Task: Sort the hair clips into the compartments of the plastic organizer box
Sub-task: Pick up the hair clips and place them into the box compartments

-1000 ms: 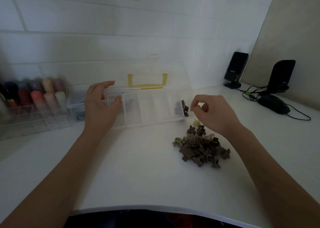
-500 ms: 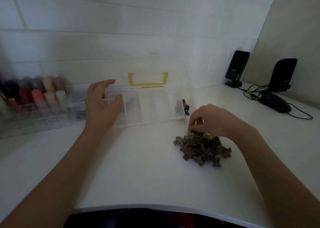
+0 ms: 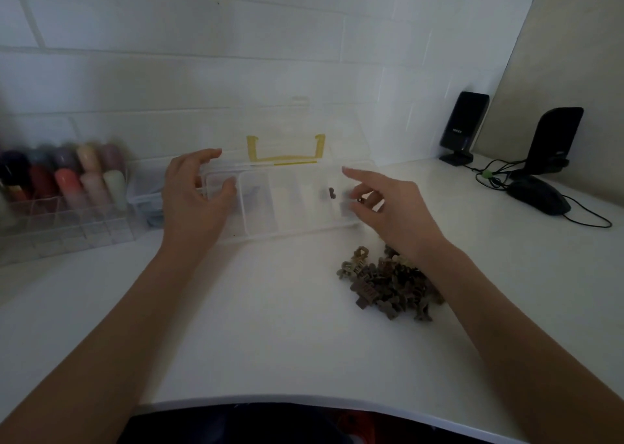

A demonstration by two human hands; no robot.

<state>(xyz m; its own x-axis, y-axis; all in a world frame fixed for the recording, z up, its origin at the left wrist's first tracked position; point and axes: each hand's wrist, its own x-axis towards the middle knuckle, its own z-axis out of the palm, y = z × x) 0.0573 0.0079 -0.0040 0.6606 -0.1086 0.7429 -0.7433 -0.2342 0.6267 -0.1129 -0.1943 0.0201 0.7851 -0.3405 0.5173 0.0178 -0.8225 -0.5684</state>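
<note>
So we've got the clear plastic organizer box (image 3: 287,207) sitting on the white surface (image 3: 270,335) up against the tiled wall, lid (image 3: 287,129) flipped open and leaning back, yellow latch (image 3: 285,149) showing through it. Our left hand (image 3: 192,200) has its grip on the box's left end: fingers curled over the back rim, thumb pressed on the front part of the leftmost compartment.

Our right hand (image 3: 391,207) hovers over the right end of the box, index finger stretched out toward the middle, the other fingers loosely bent. There's something small and dark right by those bent fingertips, but it's too blurry for us to tell if the grip is actually pinching a clip or has let go. One dark brown hair clip (image 3: 332,192) shows in a compartment toward the right end of the box, just left of that hand. The other compartments look pale and we can't make out what's in them.

The pile of hair clips (image 3: 388,285), browns and olive-ish ones, lies on the surface in front of the box's right end, partly under our right wrist.

Off to the left there's a clear rack of colourful bottles (image 3: 64,176), blurry. On the right, two black speakers (image 3: 464,126) and a black mouse (image 3: 538,195) with cables.
</note>
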